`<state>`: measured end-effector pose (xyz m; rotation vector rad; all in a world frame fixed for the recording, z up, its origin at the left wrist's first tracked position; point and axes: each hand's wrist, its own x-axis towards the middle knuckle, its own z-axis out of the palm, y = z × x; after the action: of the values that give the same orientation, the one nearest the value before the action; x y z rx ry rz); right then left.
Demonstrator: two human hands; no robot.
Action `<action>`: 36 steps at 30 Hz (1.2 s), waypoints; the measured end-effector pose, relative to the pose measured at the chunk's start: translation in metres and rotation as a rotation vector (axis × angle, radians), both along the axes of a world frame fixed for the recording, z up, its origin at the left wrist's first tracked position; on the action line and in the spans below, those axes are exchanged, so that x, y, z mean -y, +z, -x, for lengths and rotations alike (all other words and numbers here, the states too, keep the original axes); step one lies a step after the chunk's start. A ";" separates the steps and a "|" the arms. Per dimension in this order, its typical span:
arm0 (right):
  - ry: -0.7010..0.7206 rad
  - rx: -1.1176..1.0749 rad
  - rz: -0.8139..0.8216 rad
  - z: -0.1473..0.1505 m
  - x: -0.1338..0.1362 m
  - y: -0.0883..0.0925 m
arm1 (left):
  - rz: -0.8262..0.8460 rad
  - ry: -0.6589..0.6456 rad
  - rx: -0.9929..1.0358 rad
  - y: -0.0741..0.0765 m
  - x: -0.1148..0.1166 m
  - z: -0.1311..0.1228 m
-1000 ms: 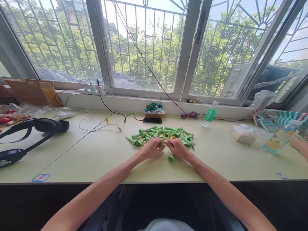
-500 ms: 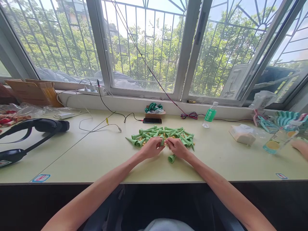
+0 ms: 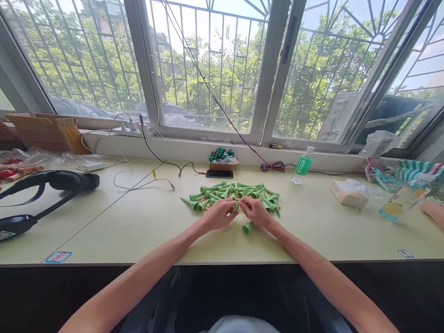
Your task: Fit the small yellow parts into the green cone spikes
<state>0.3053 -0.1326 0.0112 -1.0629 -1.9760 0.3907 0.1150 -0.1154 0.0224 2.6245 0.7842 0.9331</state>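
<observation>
Head view: left hand [image 3: 219, 214] holds green cone [image 3: 236, 207], well back from table edge [image 3: 236, 264].

Matt cones [image 3: 227, 190], smooth tabletop [image 3: 138, 231]

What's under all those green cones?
Small yellow pieces peek out between the green cones on the table. Whatever lies fully beneath the cones is covered, so I can't tell.

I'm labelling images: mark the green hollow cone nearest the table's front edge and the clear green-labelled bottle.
Green hollow cone [image 3: 247, 229], head view: flared open end.
Clear green-labelled bottle [image 3: 303, 166], head view: green label.
</observation>
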 end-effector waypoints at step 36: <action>0.039 0.028 -0.071 -0.003 -0.003 -0.004 | 0.126 0.094 0.086 0.004 -0.002 0.000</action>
<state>0.3081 -0.1298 0.0073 -0.9911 -2.0231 0.3263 0.1151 -0.1132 0.0265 2.4419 0.9196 0.9806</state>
